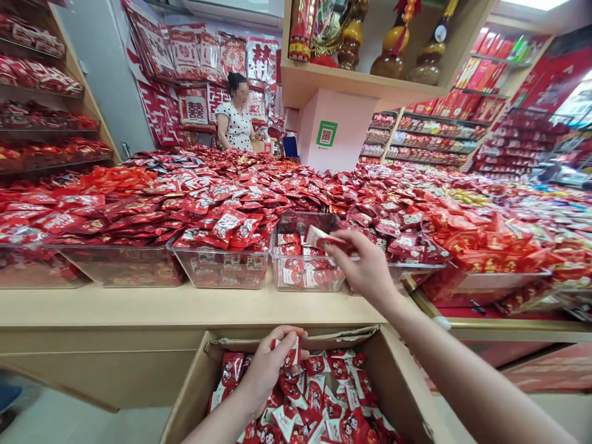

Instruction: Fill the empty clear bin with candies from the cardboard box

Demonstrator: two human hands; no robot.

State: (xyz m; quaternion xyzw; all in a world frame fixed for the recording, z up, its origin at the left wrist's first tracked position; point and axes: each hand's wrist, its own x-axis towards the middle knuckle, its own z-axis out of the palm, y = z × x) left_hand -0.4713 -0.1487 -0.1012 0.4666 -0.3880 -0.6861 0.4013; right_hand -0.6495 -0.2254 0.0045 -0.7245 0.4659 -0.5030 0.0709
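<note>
My left hand is closed around a small red and white candy packet, just above an open cardboard box. Loose packets of the same look lie inside that box. Over the counter, my right hand grips another red and white candy packet between thumb and fingers. It hovers at the top of a clear plastic bin, which is partly filled with matching packets laid in rows. The fingertips of the right hand are partly hidden behind the packet.
Neighbouring clear bins heaped with red packets line the wooden counter. A pink pillar with a QR code sign rises behind, under an overhanging shelf. A person in a dotted top stands beyond the piles.
</note>
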